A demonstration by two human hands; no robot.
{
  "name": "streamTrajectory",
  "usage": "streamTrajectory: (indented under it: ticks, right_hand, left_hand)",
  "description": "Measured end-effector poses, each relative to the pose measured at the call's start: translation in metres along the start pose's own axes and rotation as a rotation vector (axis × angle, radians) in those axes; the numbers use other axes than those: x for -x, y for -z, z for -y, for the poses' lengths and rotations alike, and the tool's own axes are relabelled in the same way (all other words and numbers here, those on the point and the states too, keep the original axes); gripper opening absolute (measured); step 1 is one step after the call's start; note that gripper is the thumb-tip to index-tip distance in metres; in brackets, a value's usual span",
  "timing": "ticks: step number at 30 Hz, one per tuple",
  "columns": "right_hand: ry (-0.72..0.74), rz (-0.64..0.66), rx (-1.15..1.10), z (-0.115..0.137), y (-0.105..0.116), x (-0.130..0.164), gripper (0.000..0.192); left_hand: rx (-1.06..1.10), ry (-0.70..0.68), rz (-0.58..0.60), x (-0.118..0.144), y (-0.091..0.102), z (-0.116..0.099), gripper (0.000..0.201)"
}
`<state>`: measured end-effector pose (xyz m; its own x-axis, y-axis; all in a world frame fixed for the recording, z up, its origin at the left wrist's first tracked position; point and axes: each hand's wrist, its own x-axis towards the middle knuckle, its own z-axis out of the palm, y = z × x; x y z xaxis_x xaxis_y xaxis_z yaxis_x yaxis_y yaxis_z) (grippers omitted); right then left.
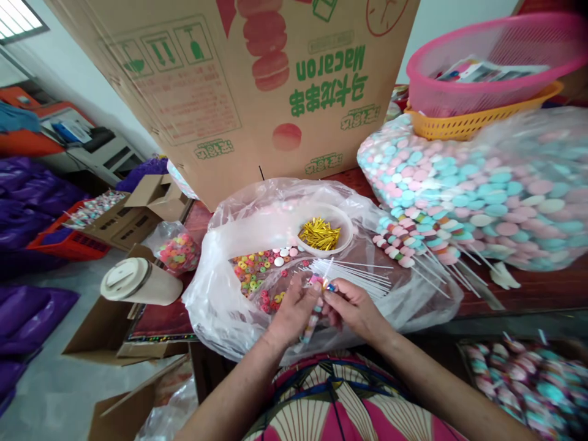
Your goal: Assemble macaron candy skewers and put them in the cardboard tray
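Note:
My left hand (pixel 294 309) and my right hand (pixel 356 309) meet over the near edge of an open clear plastic bag (pixel 215 294). Between them they hold a candy skewer (pixel 315 306), a thin white stick threaded with pastel discs. Just beyond my fingers lies a bundle of bare white sticks (pixel 353 272). Small coloured ring candies (pixel 252 272) and a few white and pink discs (pixel 285 253) lie loose in the bag. A white bowl (pixel 342 222) in the bag holds gold twist ties (pixel 320 234).
Finished candy skewers (pixel 413 242) lie to the right, against a large bag of pastel discs (pixel 487 190). Pink (pixel 496 55) and yellow (pixel 463 125) baskets sit behind it. A big Macaron carton (pixel 239 79) stands at the back. A lidded cup (pixel 138 282) lies left.

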<state>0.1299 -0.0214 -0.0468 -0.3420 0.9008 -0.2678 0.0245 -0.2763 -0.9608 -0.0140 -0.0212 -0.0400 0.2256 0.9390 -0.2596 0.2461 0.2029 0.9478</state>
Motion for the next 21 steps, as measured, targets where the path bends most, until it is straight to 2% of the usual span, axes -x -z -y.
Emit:
streamTrajectory:
  ticks: [2, 4, 6, 8, 10, 11, 12, 14, 16, 18, 20, 21]
  right_hand:
    - [-0.011, -0.009, 0.014, 0.000, 0.000, 0.000, 0.032]
    - [0.037, -0.009, 0.186, 0.002, 0.003, -0.001, 0.026]
    - [0.205, -0.048, 0.540, 0.008, 0.008, -0.003, 0.022]
    - [0.433, -0.141, 0.921, 0.017, 0.013, -0.006, 0.023]
    - [0.659, -0.240, 1.177, 0.028, 0.019, -0.006, 0.025]
    - [0.780, -0.240, 1.259, 0.033, 0.022, -0.006, 0.026]
    - [0.899, -0.189, 1.322, 0.036, 0.025, -0.005, 0.029]
    - [1.063, 0.023, 1.414, 0.039, 0.029, -0.002, 0.037]
    - [1.087, 0.216, 1.491, 0.036, 0.032, 0.001, 0.035]
    - [1.020, 0.309, 1.543, 0.030, 0.034, 0.003, 0.028]
    - [0.869, 0.396, 1.524, 0.024, 0.034, 0.005, 0.022]
    - [0.746, 0.429, 1.451, 0.022, 0.034, 0.005, 0.018]
  left_hand:
    - [0.036, 0.047, 0.244, 0.002, 0.007, -0.006, 0.039]
    - [-0.087, 0.011, 0.368, 0.002, 0.016, -0.014, 0.037]
    - [-0.277, -0.058, 0.368, 0.000, 0.024, -0.022, 0.029]
    - [-0.384, -0.098, 0.354, -0.003, 0.029, -0.027, 0.022]
    - [-0.333, -0.059, 0.345, -0.004, 0.030, -0.029, 0.023]
    - [-0.267, -0.019, 0.332, -0.004, 0.030, -0.029, 0.026]
    - [-0.206, 0.015, 0.325, -0.003, 0.030, -0.028, 0.028]
    - [-0.129, 0.040, 0.350, -0.001, 0.030, -0.027, 0.029]
    - [-0.116, 0.036, 0.446, 0.001, 0.030, -0.027, 0.025]
    - [-0.206, 0.046, 0.557, 0.003, 0.029, -0.028, 0.020]
    - [-0.459, -0.010, 0.572, 0.004, 0.027, -0.029, 0.018]
    - [-0.635, -0.082, 0.547, 0.005, 0.025, -0.029, 0.018]
